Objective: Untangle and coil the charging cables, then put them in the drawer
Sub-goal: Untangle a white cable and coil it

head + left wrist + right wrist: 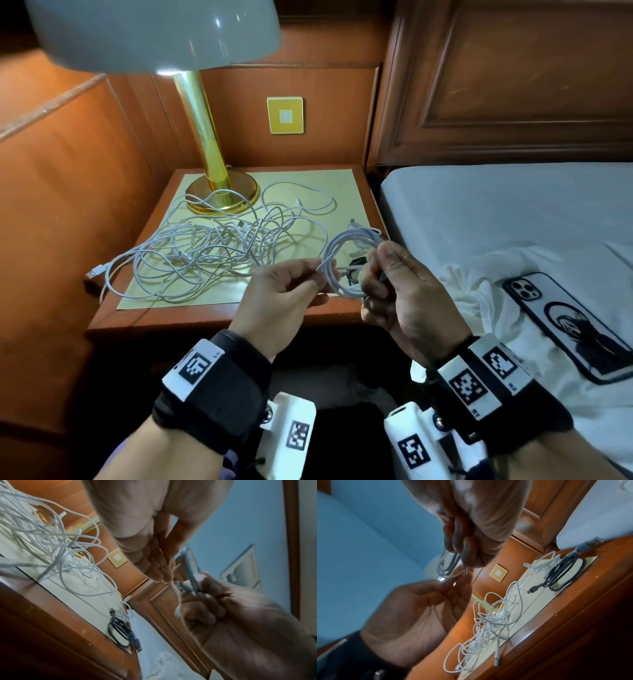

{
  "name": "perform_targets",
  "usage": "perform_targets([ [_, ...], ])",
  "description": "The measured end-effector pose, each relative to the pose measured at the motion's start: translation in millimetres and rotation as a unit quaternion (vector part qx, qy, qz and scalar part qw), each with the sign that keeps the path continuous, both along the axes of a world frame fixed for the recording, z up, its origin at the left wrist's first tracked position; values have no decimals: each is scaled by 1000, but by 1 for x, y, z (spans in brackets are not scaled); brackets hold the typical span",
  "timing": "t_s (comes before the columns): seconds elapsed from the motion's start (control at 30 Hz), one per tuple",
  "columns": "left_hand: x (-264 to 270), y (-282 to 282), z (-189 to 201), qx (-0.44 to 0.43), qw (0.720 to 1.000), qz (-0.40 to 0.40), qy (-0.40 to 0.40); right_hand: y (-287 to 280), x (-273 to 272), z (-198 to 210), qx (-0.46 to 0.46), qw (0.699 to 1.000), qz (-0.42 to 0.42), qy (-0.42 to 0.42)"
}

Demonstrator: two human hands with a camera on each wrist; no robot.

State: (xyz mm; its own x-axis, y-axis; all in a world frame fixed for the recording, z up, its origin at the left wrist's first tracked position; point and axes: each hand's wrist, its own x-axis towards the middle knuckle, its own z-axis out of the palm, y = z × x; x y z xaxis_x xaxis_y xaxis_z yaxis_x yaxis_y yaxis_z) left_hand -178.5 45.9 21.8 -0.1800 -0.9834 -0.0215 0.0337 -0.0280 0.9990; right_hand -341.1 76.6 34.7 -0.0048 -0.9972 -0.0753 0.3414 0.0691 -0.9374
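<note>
**Coil in hand, tail end on the left side**

Right hand [400, 284] is clenched round a small white coil [346, 263], held in the air over the front right corner of the worktop [212, 317]. The loop plane stands roughly upright, with the loops rising above the right fingers. Left hand [287, 291] is just beside it on the left, fingertips pinching the coil's left edge. In the right wrist view that looks like the free connector end, but blur makes it hard to be sure.

Key relation: the loose end lies between the two hands, nearer the left. So my read is the left feeds or tucks the tail while the right only anchors the bundle.

Remaining work lies away to the left and behind: the white tangle [212, 253] spreads across the worktop up to the lamp base [222, 195], with one USB plug [91, 274] hanging at the left edge.

Black coiled cable [120, 632] and a small white bundle [124, 612] sit on the worktop's right edge, below the hands.

No drawer is visible in any view.
</note>
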Motion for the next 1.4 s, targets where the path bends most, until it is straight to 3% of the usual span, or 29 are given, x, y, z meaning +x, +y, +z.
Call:
perform_targets([
  [0.1,1,3,4,36,995,-43,81,-3,2,-5,4,999,4,33],
  [0.27,1,-1,-4,-82,994,-16,-75,-7,0,-13,-24,993,-7,119],
  [0.37,-2,-2,-5,-108,989,-6,-99,-8,1,-17,-35,985,-19,170],
  [0.53,-7,3,4,-15,997,-73,18,-9,-1,-17,-36,985,-46,161],
  [0.63,-8,2,8,25,996,-85,8,-9,-2,-15,-39,987,-40,154],
  [0.9,-3,-2,2,-6,992,-110,-53,-11,-1,-18,-59,985,-52,154],
  [1.03,6,-7,-4,2,987,-139,-82,-15,-10,-22,-64,964,-108,234],
  [1.1,9,-9,-7,-9,990,-104,-90,-17,-15,-23,-70,959,-126,244],
  [1.27,11,-12,-9,-113,961,-8,-254,-14,-14,-20,-76,933,-127,327],
  [1.4,8,-13,-12,-82,973,35,-215,-13,-9,-23,-106,941,-98,307],
])
